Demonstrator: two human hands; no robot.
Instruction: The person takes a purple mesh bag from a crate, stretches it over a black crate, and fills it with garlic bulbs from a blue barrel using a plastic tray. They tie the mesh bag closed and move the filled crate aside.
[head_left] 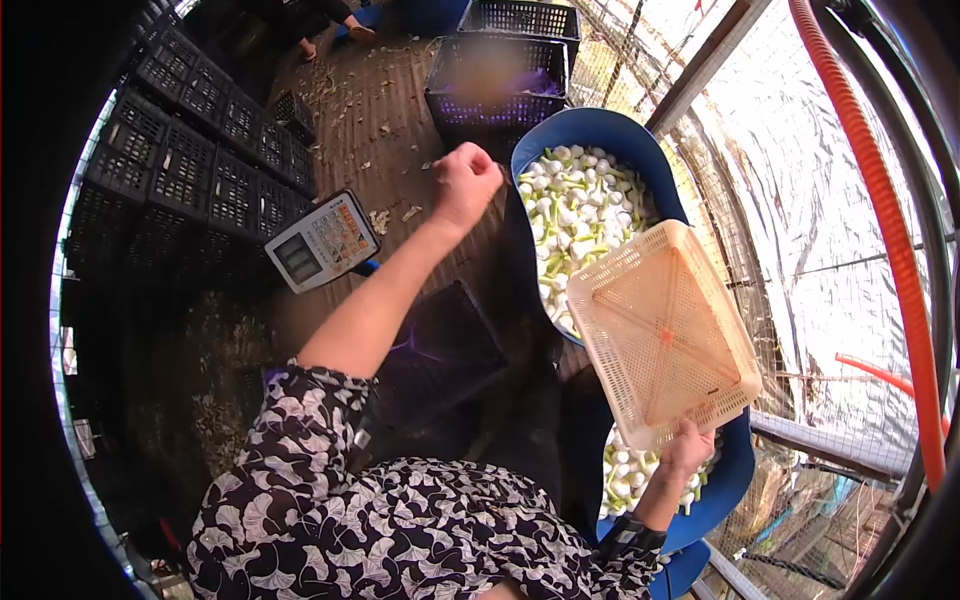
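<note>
My right hand (688, 450) grips the near edge of a shallow cream plastic basket (745, 375), which is tilted and holds no bulbs. The basket partly covers a blue tub (590, 122) filled with white bulbs (583, 205) that have short green stems and look like garlic. My left hand (468, 190) is raised just left of the tub's rim, its fingers curled closed. Whether something small is pinched there is hidden. Left of my forearm stands a scale display (322, 243) with a keypad and a screen.
Black crates (185, 150) are stacked along the left. More crates (490, 85) stand beyond the tub. A dark crate (435, 345) sits below my left forearm. An orange hose (880, 190) hangs at the right. Another person's limbs (335, 35) show at the top.
</note>
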